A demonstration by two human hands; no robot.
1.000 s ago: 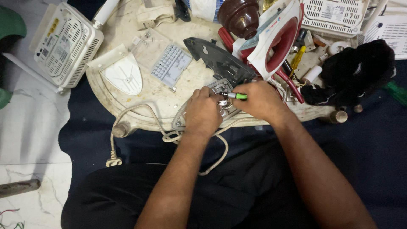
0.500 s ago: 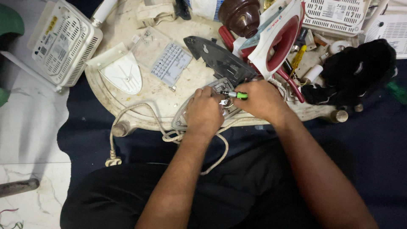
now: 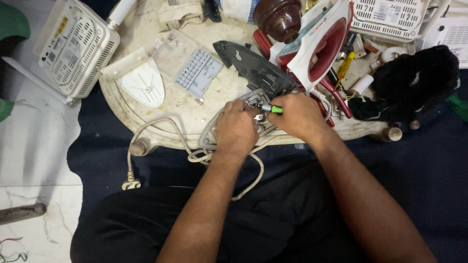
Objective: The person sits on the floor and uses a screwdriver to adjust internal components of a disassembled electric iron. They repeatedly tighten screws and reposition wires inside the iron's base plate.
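My left hand (image 3: 237, 127) presses down on the grey metal base of an opened clothes iron (image 3: 210, 137) at the near edge of a round cream table (image 3: 161, 126). My right hand (image 3: 300, 115) grips a small green-handled screwdriver (image 3: 270, 108), its tip pointing left into the iron's metal parts between my two hands. The iron's dark grey cover plate (image 3: 253, 68) lies just beyond them, and the red and white iron body (image 3: 324, 41) leans behind my right hand. A cream power cord (image 3: 161, 131) loops from the iron over the table edge down to a plug (image 3: 130, 184).
A white vented box (image 3: 73, 48) sits at the far left, a white iron-shaped plastic part (image 3: 141, 83) and a clear blister pack (image 3: 192, 70) in the middle. Red-handled pliers (image 3: 336, 95), a brown round object (image 3: 278, 17), a black cloth (image 3: 414, 83) and white baskets (image 3: 390, 14) crowd the right.
Both hands stay on the iron base. The screwdriver has shifted only slightly in my right hand; nothing else has moved.
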